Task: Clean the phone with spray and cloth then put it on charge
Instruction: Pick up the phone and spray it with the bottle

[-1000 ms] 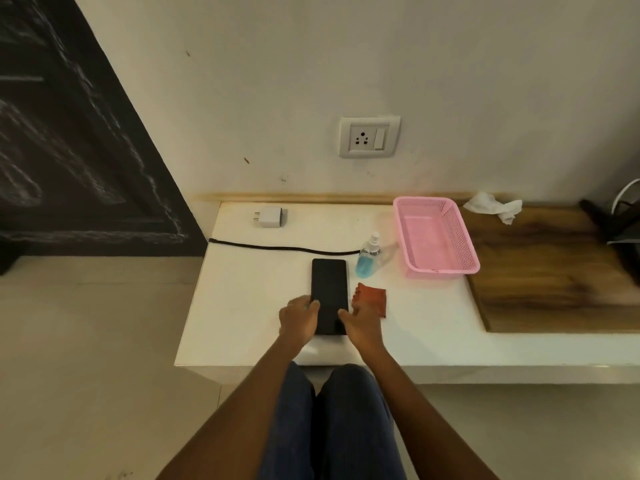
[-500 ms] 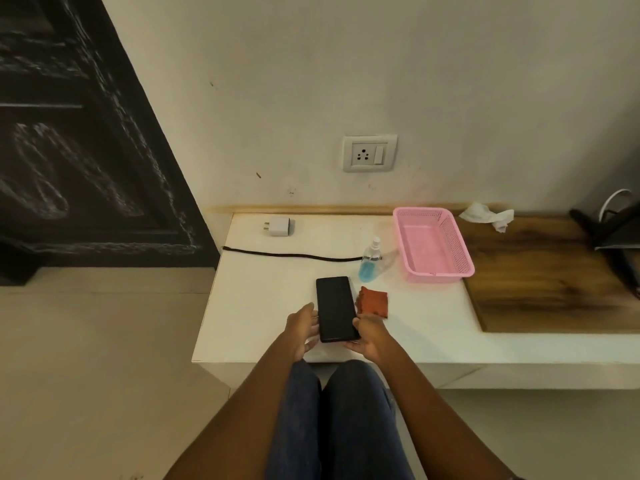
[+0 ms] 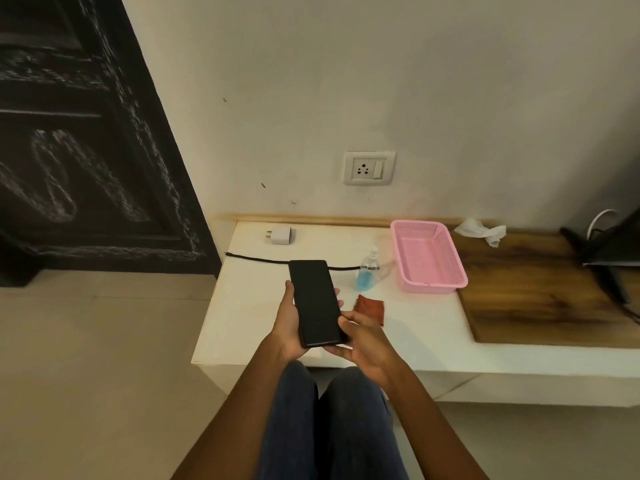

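Above the counter, hands grip phone.

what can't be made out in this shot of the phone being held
Head view only:
- Underside of the phone: faces away, covered by the left hand and right hand.
- Part of the black cable: hidden behind the phone.
- Level in the spray bottle: too small.
- Dark object at the right: cut off by the frame edge.

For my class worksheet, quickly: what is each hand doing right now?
Left hand: holds the phone, fingers curled round its edges.
Right hand: grips the phone's lower right corner.
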Demonstrator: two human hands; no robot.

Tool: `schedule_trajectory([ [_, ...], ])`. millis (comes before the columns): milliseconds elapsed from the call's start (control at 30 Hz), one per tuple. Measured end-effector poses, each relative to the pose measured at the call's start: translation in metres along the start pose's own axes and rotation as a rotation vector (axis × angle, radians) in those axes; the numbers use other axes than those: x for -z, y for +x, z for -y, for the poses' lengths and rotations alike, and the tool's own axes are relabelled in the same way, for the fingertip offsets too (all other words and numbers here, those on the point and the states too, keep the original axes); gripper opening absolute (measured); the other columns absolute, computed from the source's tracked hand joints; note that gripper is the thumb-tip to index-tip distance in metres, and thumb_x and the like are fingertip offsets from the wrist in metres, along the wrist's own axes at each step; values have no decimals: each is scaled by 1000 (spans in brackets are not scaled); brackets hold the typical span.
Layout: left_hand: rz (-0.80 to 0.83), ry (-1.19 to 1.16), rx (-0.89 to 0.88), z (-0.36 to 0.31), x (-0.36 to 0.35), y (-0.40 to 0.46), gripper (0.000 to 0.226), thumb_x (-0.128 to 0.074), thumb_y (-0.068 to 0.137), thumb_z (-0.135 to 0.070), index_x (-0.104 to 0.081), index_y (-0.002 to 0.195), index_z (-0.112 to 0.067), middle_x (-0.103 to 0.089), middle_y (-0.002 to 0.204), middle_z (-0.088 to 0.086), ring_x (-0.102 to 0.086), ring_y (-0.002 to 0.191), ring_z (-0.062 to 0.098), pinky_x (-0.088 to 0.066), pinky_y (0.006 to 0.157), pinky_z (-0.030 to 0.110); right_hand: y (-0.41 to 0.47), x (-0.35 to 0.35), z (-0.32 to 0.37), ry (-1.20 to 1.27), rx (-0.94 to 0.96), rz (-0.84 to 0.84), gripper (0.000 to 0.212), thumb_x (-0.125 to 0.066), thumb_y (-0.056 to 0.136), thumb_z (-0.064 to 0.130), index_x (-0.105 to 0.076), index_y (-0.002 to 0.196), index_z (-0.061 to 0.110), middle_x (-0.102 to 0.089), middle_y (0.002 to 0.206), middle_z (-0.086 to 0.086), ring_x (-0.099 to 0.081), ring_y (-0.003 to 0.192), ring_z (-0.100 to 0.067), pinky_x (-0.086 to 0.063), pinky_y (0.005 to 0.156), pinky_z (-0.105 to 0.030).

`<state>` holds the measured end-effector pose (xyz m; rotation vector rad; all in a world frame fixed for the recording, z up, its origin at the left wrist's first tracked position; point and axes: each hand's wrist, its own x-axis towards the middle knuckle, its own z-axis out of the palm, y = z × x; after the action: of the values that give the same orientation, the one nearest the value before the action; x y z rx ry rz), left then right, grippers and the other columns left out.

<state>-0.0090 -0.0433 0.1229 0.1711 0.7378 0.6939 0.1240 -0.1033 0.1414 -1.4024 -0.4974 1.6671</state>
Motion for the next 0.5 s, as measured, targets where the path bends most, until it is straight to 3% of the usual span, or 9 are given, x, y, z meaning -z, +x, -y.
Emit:
schedule_trajectory([
  [133, 11, -73, -35, -1, 5, 1, 77, -37, 83, -74, -72, 110, -12, -66, 122, 12, -63, 111, 32, -52, 87, 56, 6, 15, 8, -196, 47, -60, 23, -52, 95, 22, -57, 112, 8, -64, 107, -12, -66, 89, -26, -56, 76, -36],
  [233, -20, -93, -84, -8, 7, 3, 70, -42, 83, -72, -73, 109, -15, -65, 124, 11, -62, 113, 33, -53, 87, 51, 25, 31, 15, -331, 254, -361, 21, -58, 91, 16, -57, 110, 8, -66, 95, -8, -62, 73, -11, -50, 59, -11],
  [300, -28, -91, -79, -10, 9, 8, 69, -42, 83, -71, -73, 108, -15, -65, 124, 11, -62, 113, 33, -50, 93, 50, 45, 39, 23, -505, 390, -533, 28, -62, 88, 16, -52, 115, 12, -63, 100, -4, -59, 72, -9, -45, 57, -5],
  [400, -20, -100, -60, -9, 11, 14, 70, -43, 82, -71, -72, 110, -14, -64, 126, 12, -61, 114, 33, -45, 100, 52, 81, 45, 32, -706, 505, -580, 51, -68, 83, 19, -42, 127, 12, -54, 123, -9, -55, 105, -19, -47, 89, -26],
  [500, 7, -102, -49, -11, 12, 20, 70, -44, 82, -71, -70, 114, -14, -62, 128, 11, -60, 117, 33, -46, 99, 52, 112, 46, 35, -761, 558, -602, 71, -75, 77, 21, -34, 133, 9, -46, 132, -12, -47, 119, -26, -40, 101, -35],
])
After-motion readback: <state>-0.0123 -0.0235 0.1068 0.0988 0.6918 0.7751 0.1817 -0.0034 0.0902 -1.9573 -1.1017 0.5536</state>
